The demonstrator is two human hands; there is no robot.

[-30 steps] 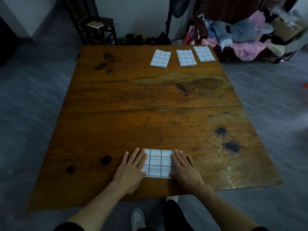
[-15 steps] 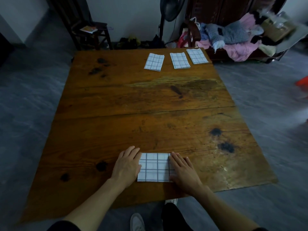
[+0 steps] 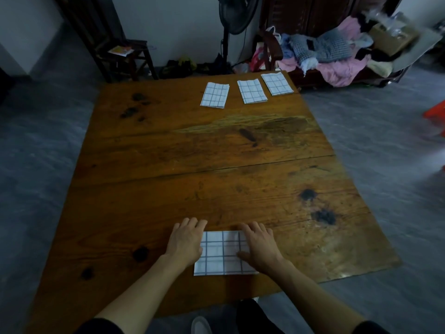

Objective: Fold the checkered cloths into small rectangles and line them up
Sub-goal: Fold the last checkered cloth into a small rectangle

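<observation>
I see a dim, bluish room; weak glare sits on the table [image 3: 337,249] at lower right, corners darken, and the right edge smears with blur.

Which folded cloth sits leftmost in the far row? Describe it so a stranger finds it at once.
Start at the wooden table and go to its far edge, where three folded checkered cloths lie side by side. Take the leftmost folded cloth: it stands apart from the other two and lies farthest from the clothes pile.
</observation>
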